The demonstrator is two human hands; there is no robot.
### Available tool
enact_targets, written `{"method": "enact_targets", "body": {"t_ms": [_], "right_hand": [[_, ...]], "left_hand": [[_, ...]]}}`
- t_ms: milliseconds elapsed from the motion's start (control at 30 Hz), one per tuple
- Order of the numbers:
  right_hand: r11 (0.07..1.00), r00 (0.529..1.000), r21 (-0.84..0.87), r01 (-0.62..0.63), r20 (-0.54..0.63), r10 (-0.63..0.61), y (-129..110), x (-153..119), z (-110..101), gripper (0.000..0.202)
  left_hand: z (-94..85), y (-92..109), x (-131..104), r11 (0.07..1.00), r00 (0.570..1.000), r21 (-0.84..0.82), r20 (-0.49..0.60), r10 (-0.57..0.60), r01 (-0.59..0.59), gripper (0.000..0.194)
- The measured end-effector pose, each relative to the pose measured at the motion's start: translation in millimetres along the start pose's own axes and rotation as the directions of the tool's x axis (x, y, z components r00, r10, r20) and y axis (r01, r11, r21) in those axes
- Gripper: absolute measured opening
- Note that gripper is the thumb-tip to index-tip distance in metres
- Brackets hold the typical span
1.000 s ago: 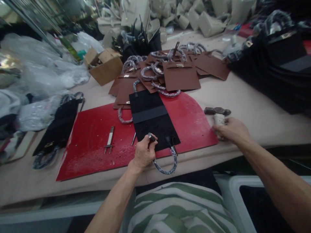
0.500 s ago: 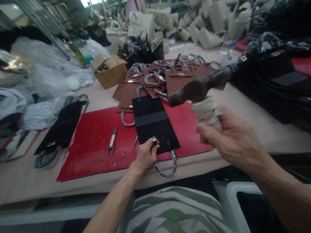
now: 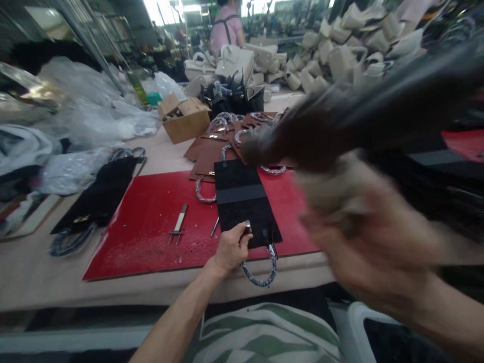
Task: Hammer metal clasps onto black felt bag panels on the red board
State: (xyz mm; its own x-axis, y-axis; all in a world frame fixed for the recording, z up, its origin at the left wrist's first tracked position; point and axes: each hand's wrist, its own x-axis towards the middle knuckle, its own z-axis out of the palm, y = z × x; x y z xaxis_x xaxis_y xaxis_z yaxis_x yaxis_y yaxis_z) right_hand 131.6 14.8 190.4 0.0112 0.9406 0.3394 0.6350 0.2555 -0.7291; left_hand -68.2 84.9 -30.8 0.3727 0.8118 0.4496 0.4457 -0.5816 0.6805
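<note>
My left hand [image 3: 231, 248] is closed round a short metal punch [image 3: 247, 226], held upright over the near end of a black panel [image 3: 242, 194]. A plastic-wrapped handle [image 3: 260, 277] loops off the panel's near edge, just right of that hand. The panel lies on a red board [image 3: 151, 227]. Raised at the right, my right hand [image 3: 374, 232] grips a hammer [image 3: 321, 121] by its pale wrapped part; both are smeared by motion. The dark hammer head hangs above the board. A pronged tool [image 3: 179, 225] and a thin metal rod [image 3: 215, 227] lie left of the panel.
Brown panels [image 3: 212, 151] with wrapped handles lie behind the board. Farther back are a cardboard box [image 3: 185, 121], black bags and a heap of cream bags [image 3: 340, 60]. Another black panel [image 3: 102, 196] lies at the left, near clear plastic [image 3: 109, 118]. A person in pink [image 3: 227, 30] is in the background.
My right hand and the hammer have come closer to the camera and look larger and blurred. My left hand keeps its grip on the punch. The view has tilted up slightly.
</note>
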Motion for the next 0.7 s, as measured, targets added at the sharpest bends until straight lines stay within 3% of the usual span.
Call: {"method": "enact_targets", "body": {"t_ms": [33,100,167,267,400,567,700], "right_hand": [[0.985,0.986,-0.137,0.102,0.144,-0.082,9.6,-5.6,7.1,0.045],[0.929,0.923,-0.318,0.188,0.38,-0.057,31.4,-15.4,17.4,0.034],[0.879,0.882,-0.436,0.192,0.47,0.041,50.6,-20.5,19.1,0.029],[0.887,0.901,-0.46,0.044,0.402,0.164,73.4,-19.2,14.1,0.025],[0.937,0.887,-0.194,-0.29,0.314,0.339,107.8,-12.3,24.2,0.017],[0.841,0.792,-0.006,-0.541,0.332,0.512,146.2,-11.4,54.9,0.016],[0.77,0.718,0.021,-0.637,0.379,0.584,160.6,-14.6,61.8,0.017]], "left_hand": [[0.2,-0.4,-0.3,1.0,1.0,0.009,0.0,-0.003,0.003,0.014],[0.2,-0.4,-0.7,1.0,1.0,0.016,-0.001,-0.003,0.003,0.012],[-0.2,0.7,-0.5,1.0,1.0,0.006,0.0,-0.001,0.001,0.013],[-1.3,3.0,0.2,1.0,1.0,-0.021,0.003,-0.009,0.009,0.014],[-3.6,5.1,1.3,0.997,0.999,-0.069,0.026,-0.028,0.03,0.014],[-9.9,9.4,4.2,0.983,0.993,-0.154,0.068,-0.092,0.101,0.018],[-13.2,8.8,3.3,0.984,0.989,-0.127,0.095,-0.113,0.125,0.013]]}}
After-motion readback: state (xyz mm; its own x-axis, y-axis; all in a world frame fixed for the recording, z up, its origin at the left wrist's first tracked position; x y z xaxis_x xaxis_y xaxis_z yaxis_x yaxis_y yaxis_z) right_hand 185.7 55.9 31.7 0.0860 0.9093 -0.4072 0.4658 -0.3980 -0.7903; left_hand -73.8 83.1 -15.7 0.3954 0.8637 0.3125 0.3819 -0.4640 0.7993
